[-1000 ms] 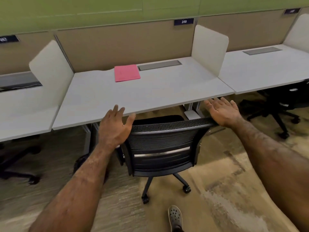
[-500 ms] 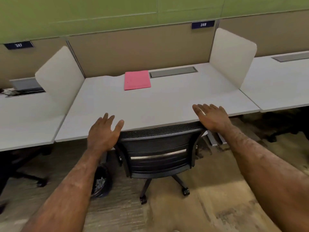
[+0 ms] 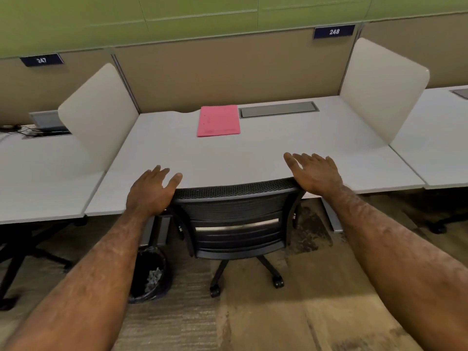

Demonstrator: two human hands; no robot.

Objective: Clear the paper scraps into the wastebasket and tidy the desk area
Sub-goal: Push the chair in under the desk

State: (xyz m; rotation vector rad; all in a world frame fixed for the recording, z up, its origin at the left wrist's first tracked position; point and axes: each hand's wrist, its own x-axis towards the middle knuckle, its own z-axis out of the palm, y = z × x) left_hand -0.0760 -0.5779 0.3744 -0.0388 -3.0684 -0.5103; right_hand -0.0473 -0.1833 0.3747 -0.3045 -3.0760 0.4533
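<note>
Wastebasket [image 3: 149, 274] stood upright under the tabletop [image 3: 253, 158]; my hands, left [image 3: 152, 192] and right [image 3: 315, 173], spread wide, had pushed the chair [image 3: 238, 224] in further.

Black mesh chair [image 3: 238, 219], pink folder [image 3: 218, 120], "248" sign [image 3: 333, 31].

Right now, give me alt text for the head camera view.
Two bare hands, left hand and right hand, reach open at the top corners of a black mesh chair tucked under a grey desk. A pink folder lies on it; a wastebasket stands underneath.
</note>
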